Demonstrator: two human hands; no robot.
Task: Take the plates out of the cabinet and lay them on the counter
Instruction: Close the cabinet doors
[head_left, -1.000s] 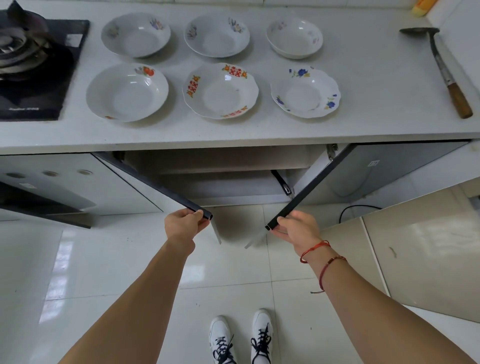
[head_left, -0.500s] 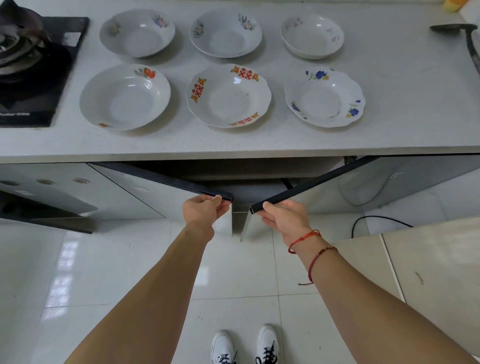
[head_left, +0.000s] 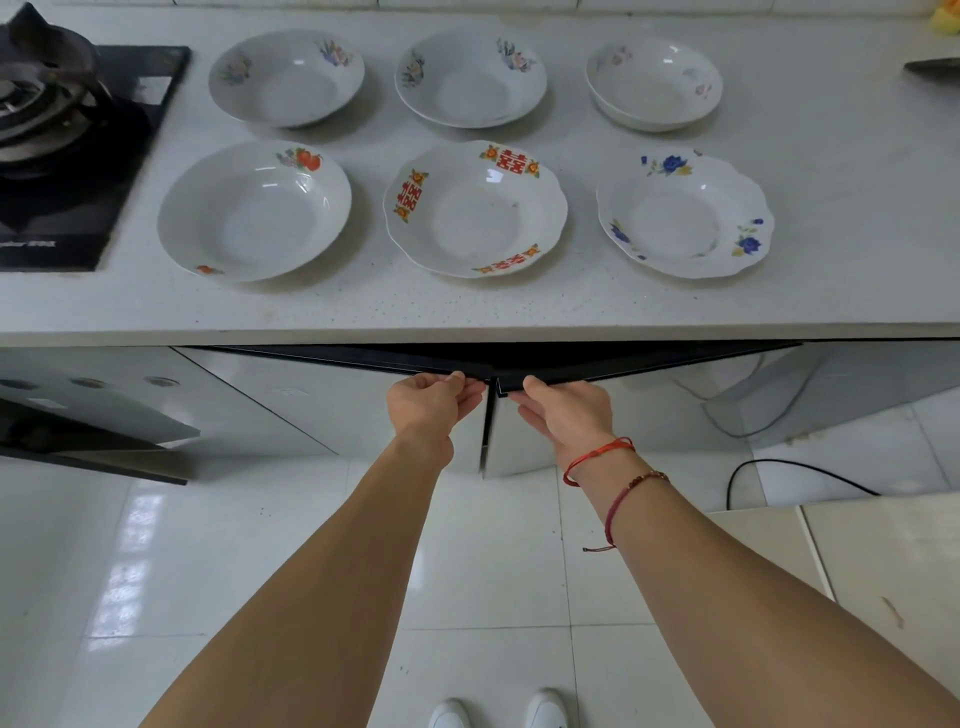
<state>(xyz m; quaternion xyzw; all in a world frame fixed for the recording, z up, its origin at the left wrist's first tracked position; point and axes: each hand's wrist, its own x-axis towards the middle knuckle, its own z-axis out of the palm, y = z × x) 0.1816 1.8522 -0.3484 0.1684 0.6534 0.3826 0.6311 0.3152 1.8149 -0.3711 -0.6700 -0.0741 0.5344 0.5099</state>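
Observation:
Several white plates lie in two rows on the pale counter (head_left: 831, 171). The near row holds a fruit-print plate (head_left: 254, 210), a plate with red characters (head_left: 475, 208) and a blue-flower plate (head_left: 685, 213). Under the counter the left cabinet door (head_left: 332, 400) and the right cabinet door (head_left: 670, 400) are almost closed, their dark top edges nearly meeting. My left hand (head_left: 431, 405) pinches the top corner of the left door. My right hand (head_left: 566, 410) grips the top corner of the right door. The cabinet's inside is hidden.
A black gas hob (head_left: 67, 145) with a burner fills the counter's left end. A dark utensil tip (head_left: 935, 67) shows at the right edge. A black cable (head_left: 779, 467) runs over the tiled floor. My white shoes (head_left: 498, 712) stand below.
Both hands have swung the two cabinet doors inward from wide open to almost closed, and the view has moved closer to the counter.

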